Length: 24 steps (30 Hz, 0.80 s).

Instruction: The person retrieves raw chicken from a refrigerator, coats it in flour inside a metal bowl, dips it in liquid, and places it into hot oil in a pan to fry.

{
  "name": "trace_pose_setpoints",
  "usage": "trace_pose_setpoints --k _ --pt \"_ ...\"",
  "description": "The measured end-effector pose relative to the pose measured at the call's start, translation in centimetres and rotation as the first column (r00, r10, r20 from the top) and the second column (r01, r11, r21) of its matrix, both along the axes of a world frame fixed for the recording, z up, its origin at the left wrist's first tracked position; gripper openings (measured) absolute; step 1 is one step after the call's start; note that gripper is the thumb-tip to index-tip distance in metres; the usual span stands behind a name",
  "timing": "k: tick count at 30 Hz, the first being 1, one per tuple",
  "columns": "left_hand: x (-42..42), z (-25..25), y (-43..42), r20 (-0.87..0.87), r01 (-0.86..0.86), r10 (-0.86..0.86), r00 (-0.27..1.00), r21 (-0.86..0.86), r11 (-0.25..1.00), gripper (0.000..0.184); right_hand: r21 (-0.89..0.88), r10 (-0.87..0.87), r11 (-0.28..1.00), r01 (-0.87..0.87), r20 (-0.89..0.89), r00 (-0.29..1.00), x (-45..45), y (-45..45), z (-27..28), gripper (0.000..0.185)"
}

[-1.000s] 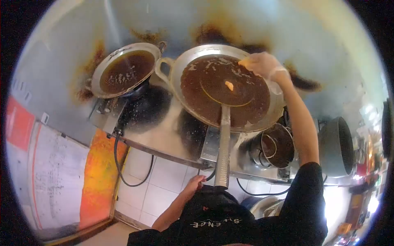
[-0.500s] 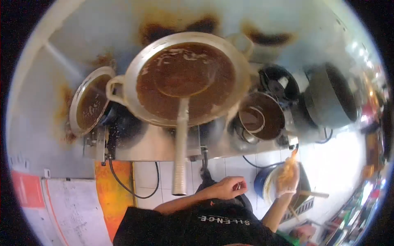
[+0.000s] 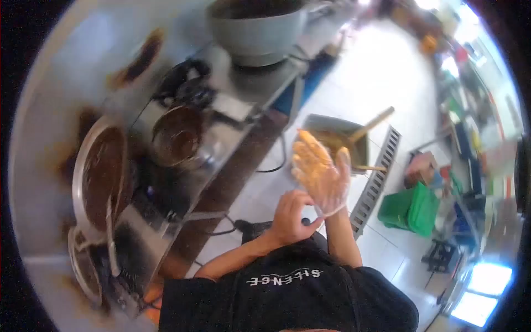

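Observation:
My right hand (image 3: pixel 321 170) wears a clear plastic glove (image 3: pixel 334 210) smeared with something orange-yellow. Its fingers are stretched out, and nothing is in its grasp. My left hand (image 3: pixel 292 217) is bare and closed, with thumb and fingers pinching the glove's cuff at the right wrist. Just beyond the gloved hand stands a dark container (image 3: pixel 360 149) with yellowish stuff inside. A wooden handle (image 3: pixel 371 125) sticks out of it, and a second stick pokes out lower down.
Along the stove on the left sit a wide pan of brown liquid (image 3: pixel 83 182) with a ladle (image 3: pixel 112 243), a smaller pot (image 3: pixel 178 135) and a large grey pot (image 3: pixel 251 33). A floor grate (image 3: pixel 371 193) and a green bin (image 3: pixel 410 209) lie to the right.
My view has swung right, away from the large pan. My left hand has come over to the right wrist and taken hold of the glove's cuff.

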<state>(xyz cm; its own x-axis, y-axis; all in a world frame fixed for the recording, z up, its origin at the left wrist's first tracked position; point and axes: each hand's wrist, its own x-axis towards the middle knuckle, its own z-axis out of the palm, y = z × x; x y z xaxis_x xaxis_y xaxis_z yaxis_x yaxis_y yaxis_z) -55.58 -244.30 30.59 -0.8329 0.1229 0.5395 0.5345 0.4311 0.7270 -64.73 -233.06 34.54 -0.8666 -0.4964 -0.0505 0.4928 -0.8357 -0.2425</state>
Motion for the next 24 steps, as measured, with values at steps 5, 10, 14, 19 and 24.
trace_pose_setpoints --k 5,10,14,19,24 --pt "-2.3 0.8 12.9 -0.094 -0.004 0.000 0.996 -0.040 0.999 0.049 0.009 -0.050 0.999 0.051 -0.079 0.996 -1.8 13.5 -1.6 0.076" --pt "-3.4 0.2 21.2 -0.255 0.232 -0.251 0.934 -0.099 0.968 0.025 0.039 -0.329 0.942 0.333 -0.082 0.941 1.4 23.0 -2.7 0.069" --pt "-4.4 -2.0 34.8 -0.285 0.458 -0.462 0.840 -0.085 0.885 0.015 0.451 -0.688 0.571 0.686 -0.194 0.700 5.0 36.9 -11.6 0.053" --pt "-4.4 -7.9 49.3 0.240 0.663 -0.656 0.716 0.061 0.746 0.014 0.755 -0.694 -0.648 0.094 -0.637 0.335 13.1 45.0 -15.9 0.037" --pt "-1.0 -12.5 61.4 0.617 0.792 -0.753 0.227 0.333 0.512 0.023 0.336 -0.395 -0.918 -0.209 -0.733 0.554 18.7 50.2 -17.4 0.050"
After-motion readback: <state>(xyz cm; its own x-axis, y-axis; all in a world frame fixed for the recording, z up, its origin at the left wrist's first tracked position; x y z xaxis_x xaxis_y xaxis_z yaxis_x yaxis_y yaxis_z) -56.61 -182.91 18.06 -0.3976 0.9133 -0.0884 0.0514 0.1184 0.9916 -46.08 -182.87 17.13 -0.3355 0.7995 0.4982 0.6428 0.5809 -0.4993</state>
